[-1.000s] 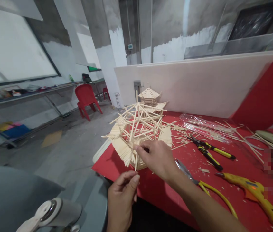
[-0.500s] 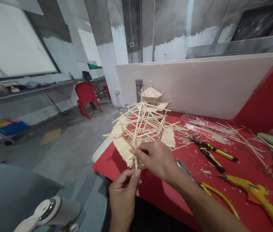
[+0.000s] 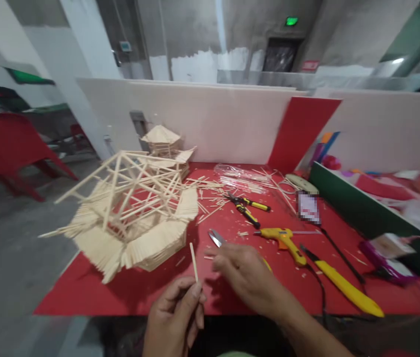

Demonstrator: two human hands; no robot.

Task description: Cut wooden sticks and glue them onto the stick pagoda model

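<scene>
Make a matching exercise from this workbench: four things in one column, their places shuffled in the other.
1. wooden stick
2. large stick model
3. glue gun
4. small stick pavilion

a. at the back, by the white partition
b. pinched in the left hand
c. on the left end of the red table
d. just right of the right hand

Pairs: 1-b, 2-c, 3-d, 4-a

A red plastic chair (image 3: 9,144) stands far left on the grey floor (image 3: 5,243). A white pillar (image 3: 79,64) is upper left. A green sign (image 3: 291,21) glows up top.
</scene>
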